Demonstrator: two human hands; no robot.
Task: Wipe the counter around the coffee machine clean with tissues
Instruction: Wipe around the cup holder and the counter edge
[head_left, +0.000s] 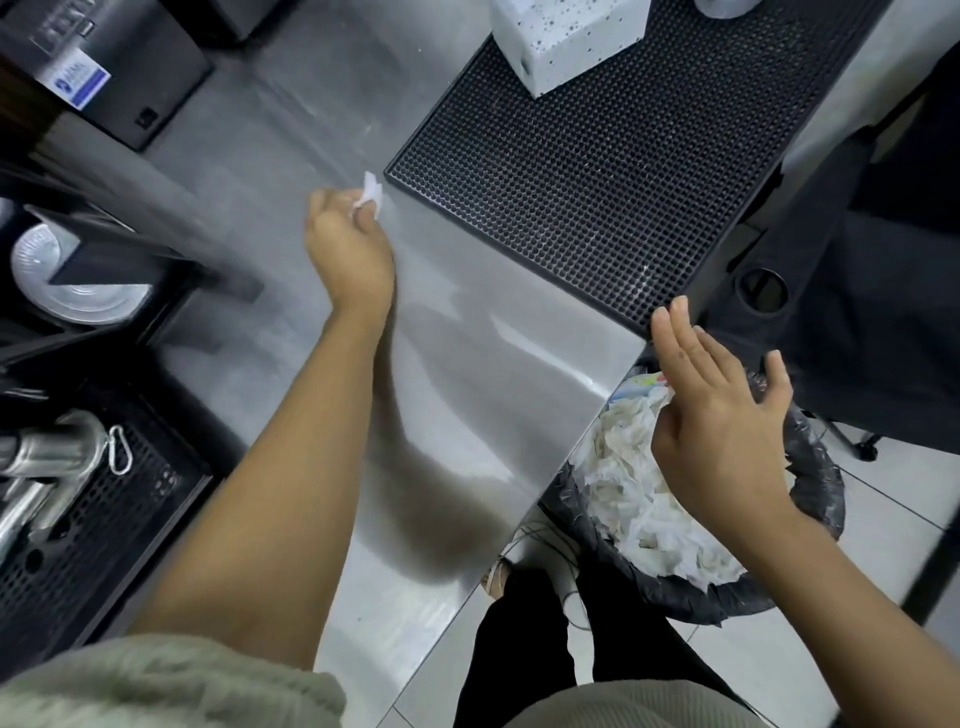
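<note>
around: a black mat (571, 182) lies on the steel counter (493, 364), with a speckled box (566, 41) on its far end; the coffee machine (104, 519) is at the left; a bin (821, 483) of used tissues (639, 499) stands below the counter corner
left hand (348, 244): fingers curled, pinching a small tissue (370, 195) over the counter, just beside the mat's corner
right hand (722, 415): fingers straight and spread, holding nothing, above the bin
count: two hands, one held tissue, one mat, one box, one bin
</note>
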